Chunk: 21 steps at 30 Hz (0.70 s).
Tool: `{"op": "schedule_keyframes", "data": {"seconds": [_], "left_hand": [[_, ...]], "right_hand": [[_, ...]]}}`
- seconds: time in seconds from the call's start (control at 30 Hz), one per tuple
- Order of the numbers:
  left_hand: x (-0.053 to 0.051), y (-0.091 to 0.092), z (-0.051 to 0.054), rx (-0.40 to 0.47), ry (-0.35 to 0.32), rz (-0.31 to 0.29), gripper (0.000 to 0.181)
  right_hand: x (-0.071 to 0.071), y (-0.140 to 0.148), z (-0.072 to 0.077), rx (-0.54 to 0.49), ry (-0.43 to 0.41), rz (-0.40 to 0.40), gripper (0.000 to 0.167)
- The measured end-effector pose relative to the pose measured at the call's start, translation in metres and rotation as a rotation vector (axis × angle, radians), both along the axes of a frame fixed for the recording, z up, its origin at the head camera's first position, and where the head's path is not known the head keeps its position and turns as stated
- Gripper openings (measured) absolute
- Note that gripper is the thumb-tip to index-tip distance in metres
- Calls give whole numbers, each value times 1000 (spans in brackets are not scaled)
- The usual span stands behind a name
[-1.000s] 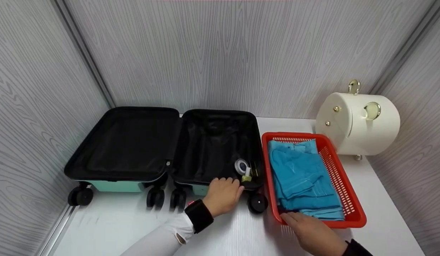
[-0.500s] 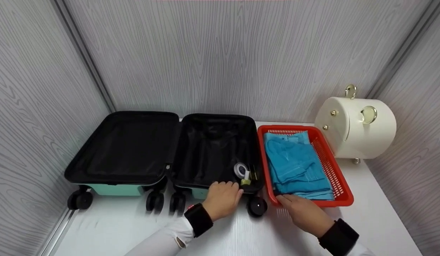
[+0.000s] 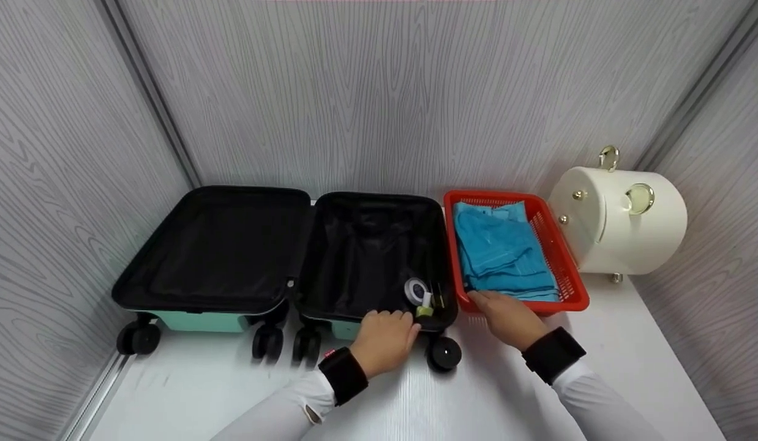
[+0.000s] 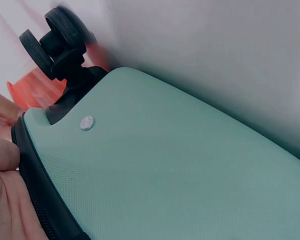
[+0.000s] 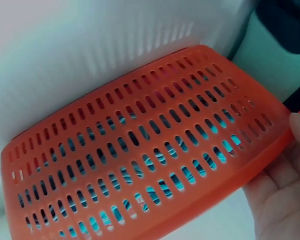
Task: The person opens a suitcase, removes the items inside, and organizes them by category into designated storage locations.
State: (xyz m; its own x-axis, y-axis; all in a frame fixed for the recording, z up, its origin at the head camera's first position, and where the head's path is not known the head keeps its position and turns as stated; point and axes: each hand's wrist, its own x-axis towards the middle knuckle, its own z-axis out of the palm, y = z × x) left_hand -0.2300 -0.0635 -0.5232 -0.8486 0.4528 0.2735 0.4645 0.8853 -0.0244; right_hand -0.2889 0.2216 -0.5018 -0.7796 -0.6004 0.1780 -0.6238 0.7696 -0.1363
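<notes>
Red basket (image 3: 567,269) gripped by right hand (image 3: 510,320); left hand (image 3: 384,344) grips suitcase (image 3: 360,263), fingers (image 3: 384,317) partly hidden.

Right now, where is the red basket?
In the head view, the red basket is on the right, between the open suitcase and the white case; the right hand grips it.

You have open air above the red basket (image 3: 555,254). The suitcase (image 3: 363,263) crowds its left, a cream box (image 3: 639,236) its right.
</notes>
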Motion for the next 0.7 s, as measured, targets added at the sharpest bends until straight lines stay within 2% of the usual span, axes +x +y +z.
{"op": "schedule_keyframes", "data": {"seconds": [0.17, 0.33, 0.43, 0.53, 0.7], "left_hand": [[-1, 0, -1, -11, 8, -7, 40], [1, -2, -3, -11, 38, 0, 38], [3, -3, -5, -9, 39, 6, 38], [6, -4, -6, -2, 20, 8, 38], [8, -5, -3, 2, -28, 19, 38]], "right_hand": [[-14, -3, 1, -23, -14, -4, 37], [-19, -5, 2, -21, -23, 9, 36], [-22, -2, 8, 2, -22, 5, 34], [-30, 10, 28, 0, -5, -55, 40], [-53, 47, 84, -92, 111, -219, 50]]}}
